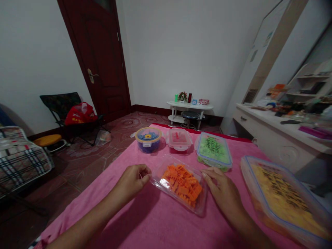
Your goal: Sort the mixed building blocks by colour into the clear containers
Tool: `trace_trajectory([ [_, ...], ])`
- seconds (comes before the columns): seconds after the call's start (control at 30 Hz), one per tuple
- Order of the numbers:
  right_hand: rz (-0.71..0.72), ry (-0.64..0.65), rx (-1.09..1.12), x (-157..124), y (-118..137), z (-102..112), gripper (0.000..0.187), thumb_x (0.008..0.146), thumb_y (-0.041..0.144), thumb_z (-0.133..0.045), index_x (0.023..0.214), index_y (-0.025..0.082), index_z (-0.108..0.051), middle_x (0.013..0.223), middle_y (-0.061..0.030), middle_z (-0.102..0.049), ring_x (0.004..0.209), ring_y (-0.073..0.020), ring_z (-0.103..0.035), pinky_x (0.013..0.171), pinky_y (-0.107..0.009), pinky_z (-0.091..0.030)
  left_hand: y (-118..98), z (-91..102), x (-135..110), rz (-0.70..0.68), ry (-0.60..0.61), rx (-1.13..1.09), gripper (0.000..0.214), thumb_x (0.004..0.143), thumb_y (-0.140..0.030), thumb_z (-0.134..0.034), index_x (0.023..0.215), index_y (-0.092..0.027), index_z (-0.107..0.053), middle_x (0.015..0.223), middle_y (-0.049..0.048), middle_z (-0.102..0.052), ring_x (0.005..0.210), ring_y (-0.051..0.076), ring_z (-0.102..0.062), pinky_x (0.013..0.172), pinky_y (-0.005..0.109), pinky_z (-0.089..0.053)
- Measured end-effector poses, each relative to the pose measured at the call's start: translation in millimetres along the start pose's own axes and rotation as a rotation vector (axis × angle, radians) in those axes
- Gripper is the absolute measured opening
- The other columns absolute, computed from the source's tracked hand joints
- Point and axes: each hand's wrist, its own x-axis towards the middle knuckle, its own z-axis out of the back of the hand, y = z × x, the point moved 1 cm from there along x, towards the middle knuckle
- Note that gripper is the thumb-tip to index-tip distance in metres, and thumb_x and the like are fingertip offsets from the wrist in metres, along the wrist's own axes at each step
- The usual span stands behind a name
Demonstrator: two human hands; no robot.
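Observation:
A clear plastic box [162,163] with orange building blocks [183,183] inside sits at an angle in front of me, over a pink cloth [145,224]. At its left edge, my left hand [136,178] is closed in a pinch on the rim. My right hand [221,190] grips the opposite edge, thumb towards the near side and fingers partly hidden. Behind the box stand a round container [148,145] with blue contents, a small container [179,141] with red contents, and a rectangular container [214,150] with green contents.
A large blue-rimmed container [282,197] with yellow-orange contents stands at the right edge. Beyond it is a cluttered white dresser [275,121]. A folding chair [64,107] holds a red bag [81,114] at left. A small white table [190,104] stands by the far wall.

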Motion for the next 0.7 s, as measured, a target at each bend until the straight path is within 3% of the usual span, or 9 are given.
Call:
trace_trajectory([
  [0.1, 0.013, -0.028, -0.032, -7, 8, 7, 0.033, 0.09, 0.036, -0.042, 0.093, 0.024, -0.073, 0.104, -0.0051, -0.066, 0.095, -0.0209, -0.061, 0.083, -0.033, -0.047, -19, 10.2, -9, 0.073, 0.03, -0.059, 0.01, 0.069, -0.022, -0.053, 0.069, -0.016, -0.059, 0.054, -0.0021, -0.056, 0.04, 0.009, -0.049, 0.04, 0.019, -0.034],
  [0.23, -0.035, -0.125, 0.123, -16, 20, 26, 0.033, 0.087, 0.045, -0.047, 0.09, 0.023, -0.072, 0.101, -0.0061, -0.066, 0.095, -0.0221, -0.061, 0.082, -0.032, -0.047, -45, 20.2, -20, 0.086, 0.027, -0.2, 0.01, 0.072, -0.025, -0.051, 0.074, -0.017, -0.057, 0.051, -0.0041, -0.053, 0.037, 0.011, -0.052, 0.037, 0.019, -0.037],
  [0.3, -0.18, -0.12, 0.308, -20, 23, 36, 0.044, 0.086, 0.055, -0.046, 0.092, 0.02, -0.072, 0.087, -0.0079, -0.066, 0.075, -0.0204, -0.061, 0.064, -0.03, -0.049, -55, 21.9, -20, 0.032, -0.012, -0.229, 0.011, 0.073, -0.026, -0.054, 0.077, -0.017, -0.058, 0.052, -0.0038, -0.054, 0.038, 0.011, -0.053, 0.038, 0.019, -0.039],
  [0.37, -0.381, -0.038, 0.587, -22, 25, 43, 0.055, 0.084, 0.064, -0.042, 0.094, 0.017, -0.07, 0.073, -0.0071, -0.063, 0.05, -0.015, -0.051, 0.042, -0.026, -0.039, -61, 19.5, -18, -0.053, -0.076, -0.252, 0.012, 0.075, -0.027, -0.056, 0.08, -0.016, -0.058, 0.052, -0.0036, -0.055, 0.039, 0.011, -0.054, 0.039, 0.019, -0.041],
  [0.47, -0.575, 0.142, 0.955, -25, 28, 50, 0.064, 0.082, 0.071, -0.037, 0.097, 0.017, -0.068, 0.069, -0.007, -0.061, 0.038, -0.0101, -0.041, 0.034, -0.023, -0.03, -65, 9.6, -12, -0.185, -0.162, -0.317, 0.014, 0.078, -0.028, -0.059, 0.085, -0.016, -0.058, 0.057, -0.0022, -0.059, 0.045, 0.011, -0.058, 0.044, 0.02, -0.047],
  [0.6, -0.586, 0.332, 1.135, -31, 31, 54, 0.052, 0.084, 0.064, -0.044, 0.101, 0.021, -0.068, 0.07, -0.0068, -0.063, 0.048, -0.0133, -0.054, 0.042, -0.023, -0.041, -64, -4.5, 1, -0.303, -0.264, -0.366, 0.013, 0.08, -0.028, -0.061, 0.083, -0.015, -0.059, 0.069, 0.0014, -0.065, 0.057, 0.013, -0.064, 0.053, 0.021, -0.053],
  [0.7, -0.561, 0.355, 1.166, -38, 32, 50, 0.038, 0.08, 0.049, -0.06, 0.108, 0.024, -0.066, 0.089, -0.0085, -0.069, 0.062, -0.0166, -0.062, 0.048, -0.024, -0.048, -60, -10.8, 15, -0.371, -0.345, -0.437, 0.014, 0.081, -0.028, -0.062, 0.085, -0.015, -0.06, 0.072, 0.0021, -0.067, 0.06, 0.014, -0.066, 0.057, 0.023, -0.056],
])
